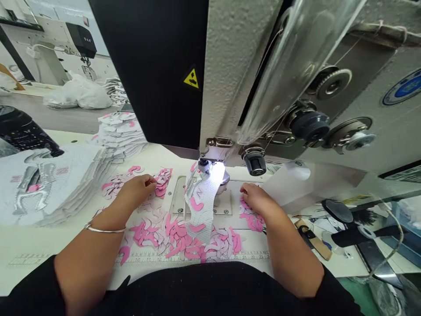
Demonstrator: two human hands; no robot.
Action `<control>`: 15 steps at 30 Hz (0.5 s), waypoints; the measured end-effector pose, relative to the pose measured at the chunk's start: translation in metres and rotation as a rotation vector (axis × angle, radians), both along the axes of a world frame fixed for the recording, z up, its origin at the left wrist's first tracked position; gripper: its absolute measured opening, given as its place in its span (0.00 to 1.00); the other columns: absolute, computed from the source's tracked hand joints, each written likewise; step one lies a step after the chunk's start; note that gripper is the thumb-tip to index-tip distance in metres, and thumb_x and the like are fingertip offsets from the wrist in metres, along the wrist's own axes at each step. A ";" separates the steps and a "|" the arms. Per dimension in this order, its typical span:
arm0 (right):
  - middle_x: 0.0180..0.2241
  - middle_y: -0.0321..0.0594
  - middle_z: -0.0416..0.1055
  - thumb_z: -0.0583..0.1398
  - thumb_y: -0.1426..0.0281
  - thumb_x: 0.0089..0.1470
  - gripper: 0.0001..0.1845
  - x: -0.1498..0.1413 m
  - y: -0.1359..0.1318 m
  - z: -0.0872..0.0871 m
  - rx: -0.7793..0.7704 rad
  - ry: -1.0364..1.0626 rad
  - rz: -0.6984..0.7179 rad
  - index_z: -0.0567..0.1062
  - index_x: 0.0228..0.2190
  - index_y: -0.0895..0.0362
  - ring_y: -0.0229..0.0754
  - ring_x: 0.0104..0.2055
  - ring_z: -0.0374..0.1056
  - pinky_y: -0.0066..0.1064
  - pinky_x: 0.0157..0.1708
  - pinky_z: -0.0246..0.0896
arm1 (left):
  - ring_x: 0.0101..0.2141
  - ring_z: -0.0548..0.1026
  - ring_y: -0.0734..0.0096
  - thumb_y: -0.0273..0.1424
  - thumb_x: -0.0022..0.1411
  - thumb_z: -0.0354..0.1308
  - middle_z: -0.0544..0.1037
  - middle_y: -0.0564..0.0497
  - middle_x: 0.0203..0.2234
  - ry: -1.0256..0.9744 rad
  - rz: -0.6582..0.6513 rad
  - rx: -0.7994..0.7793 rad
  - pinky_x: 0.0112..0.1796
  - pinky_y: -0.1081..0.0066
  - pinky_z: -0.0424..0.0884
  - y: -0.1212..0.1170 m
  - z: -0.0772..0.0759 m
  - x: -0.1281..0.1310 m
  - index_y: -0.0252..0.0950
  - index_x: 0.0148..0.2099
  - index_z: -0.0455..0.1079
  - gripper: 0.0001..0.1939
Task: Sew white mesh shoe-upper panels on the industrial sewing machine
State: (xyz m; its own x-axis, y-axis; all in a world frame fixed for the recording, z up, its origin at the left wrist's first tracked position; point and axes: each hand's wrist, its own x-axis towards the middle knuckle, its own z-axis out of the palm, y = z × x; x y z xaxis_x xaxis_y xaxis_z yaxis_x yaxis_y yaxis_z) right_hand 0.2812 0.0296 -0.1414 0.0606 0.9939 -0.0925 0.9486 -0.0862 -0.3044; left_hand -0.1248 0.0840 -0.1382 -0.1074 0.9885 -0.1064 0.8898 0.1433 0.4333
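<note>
A white mesh shoe upper [200, 204] lies under the sewing machine's presser foot [210, 166], beside the metal throat plate [179, 193]. The left hand [138, 189] curls on pink cutouts [162, 182]; the right hand [255, 197] rests near the plate. Whether either grips anything, I cannot tell.

Between the left fingers [148, 182] and right fingers [245, 189], a mesh fabric piece [199, 204] under the presser foot [213, 151] blocks the direct way across. The sewing machine [230, 87] overhangs ahead of them, limiting upward room. Nearer the body, only flat pink cut pieces [174, 235] lie on the worktop [26, 267], leaving low passage over them.
</note>
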 end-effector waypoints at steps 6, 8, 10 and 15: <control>0.57 0.50 0.66 0.60 0.62 0.55 0.24 0.011 -0.030 0.013 0.063 -0.050 -0.058 0.71 0.53 0.53 0.55 0.56 0.64 0.42 0.50 0.61 | 0.32 0.72 0.65 0.43 0.59 0.54 0.78 0.54 0.31 0.009 -0.016 -0.036 0.29 0.71 0.61 -0.001 0.003 0.001 0.41 0.43 0.72 0.15; 0.65 0.49 0.56 0.63 0.57 0.54 0.34 0.007 -0.049 0.000 0.090 -0.066 -0.025 0.65 0.60 0.52 0.57 0.66 0.51 0.47 0.61 0.50 | 0.32 0.72 0.65 0.44 0.59 0.54 0.78 0.54 0.30 0.008 -0.017 -0.043 0.28 0.71 0.60 -0.001 0.004 0.003 0.41 0.43 0.72 0.16; 0.69 0.49 0.45 0.62 0.52 0.54 0.41 0.000 -0.064 -0.021 0.121 -0.095 0.035 0.58 0.65 0.51 0.59 0.71 0.40 0.52 0.65 0.39 | 0.32 0.72 0.66 0.44 0.59 0.54 0.78 0.54 0.30 -0.004 -0.025 -0.046 0.28 0.72 0.61 0.000 0.004 0.004 0.41 0.44 0.72 0.16; 0.71 0.45 0.38 0.53 0.49 0.62 0.37 -0.021 -0.065 -0.055 0.102 -0.105 0.046 0.53 0.67 0.49 0.55 0.73 0.33 0.53 0.68 0.30 | 0.34 0.73 0.64 0.46 0.57 0.56 0.79 0.56 0.31 -0.012 -0.057 -0.054 0.30 0.71 0.62 0.005 -0.002 0.005 0.44 0.43 0.74 0.16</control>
